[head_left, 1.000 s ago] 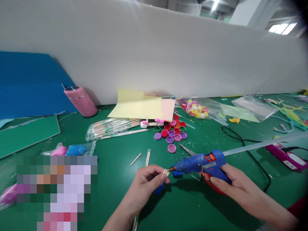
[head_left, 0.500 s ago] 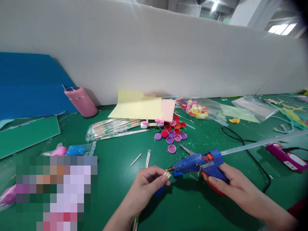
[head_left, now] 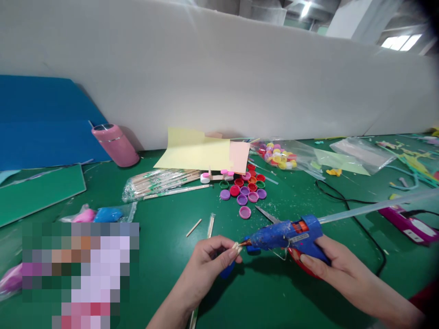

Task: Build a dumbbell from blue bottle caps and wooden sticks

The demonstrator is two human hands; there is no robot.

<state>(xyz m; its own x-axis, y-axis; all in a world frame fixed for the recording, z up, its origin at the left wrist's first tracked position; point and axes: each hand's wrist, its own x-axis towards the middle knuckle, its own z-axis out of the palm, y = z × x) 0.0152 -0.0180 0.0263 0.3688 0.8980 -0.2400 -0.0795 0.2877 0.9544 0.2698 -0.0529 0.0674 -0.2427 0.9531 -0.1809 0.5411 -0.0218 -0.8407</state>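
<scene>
My left hand [head_left: 212,262] is closed, thumb and fingers pinching a few short pale wooden sticks [head_left: 237,248]. Wrapped around the handle of a blue hot glue gun [head_left: 274,236] is my right hand [head_left: 338,267]. Its nozzle meets the ends of the sticks, or lies just over them; I cannot tell which. A long clear glue stick [head_left: 370,209] juts out of the back of the gun. Under the gun lie scissors [head_left: 267,214], partly hidden, and a blue object [head_left: 253,246] of unclear kind. One loose short stick [head_left: 194,227] rests left of the gun.
Coloured bottle caps [head_left: 242,199] lie in a cluster beyond the gun. Behind are wrapped sticks [head_left: 164,183], yellow paper [head_left: 197,153], a pink bottle [head_left: 116,145] and a bag of caps [head_left: 277,155]. At right, a black cable [head_left: 363,233] runs near a magenta device [head_left: 408,224].
The glue gun has shifted slightly right and down, its nozzle still at the sticks. The sticks have turned a little in my left fingers. Both hands keep their grip.
</scene>
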